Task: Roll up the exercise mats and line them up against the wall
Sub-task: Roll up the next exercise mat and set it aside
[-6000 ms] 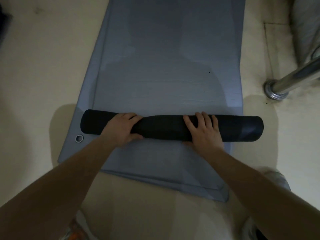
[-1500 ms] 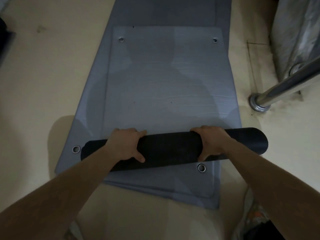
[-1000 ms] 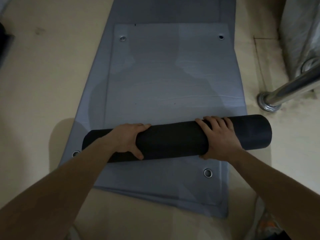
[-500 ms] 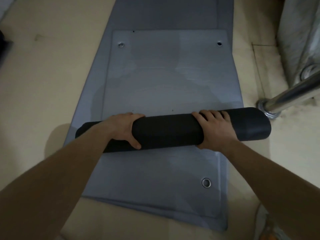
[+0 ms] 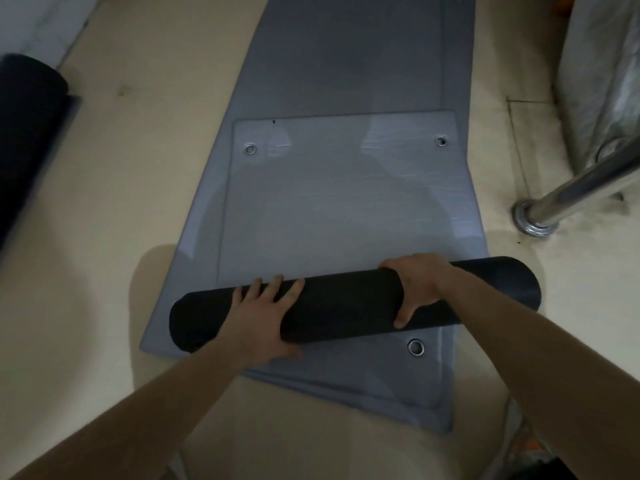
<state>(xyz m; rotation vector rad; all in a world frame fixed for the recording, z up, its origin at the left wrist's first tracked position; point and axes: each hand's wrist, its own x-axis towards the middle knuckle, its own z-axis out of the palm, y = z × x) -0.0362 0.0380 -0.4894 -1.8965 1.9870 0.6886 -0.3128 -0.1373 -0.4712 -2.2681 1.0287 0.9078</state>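
Note:
A grey exercise mat [image 5: 339, 209] with metal eyelets lies flat on the floor, on top of a longer grey mat [image 5: 346, 57] that runs away from me. Its near part is wound into a black roll [image 5: 346, 303] lying crosswise. My left hand [image 5: 263, 317] rests flat over the roll's left half, fingers spread and pointing away. My right hand [image 5: 415, 289] curls over the roll's right half, thumb on the near side. One eyelet [image 5: 415, 347] shows just behind the roll, towards me.
Another dark rolled mat [image 5: 27, 109] lies at the far left near the wall. A shiny metal pole [image 5: 568, 192] meets the floor at the right. Behind it stands a plastic-covered object [image 5: 602, 74]. Beige floor lies on both sides.
The roll has rocked forward and back over the last seconds and now lies closer to me. My left hand has gone from gripping to lying flat. The view has tilted up, showing more floor ahead.

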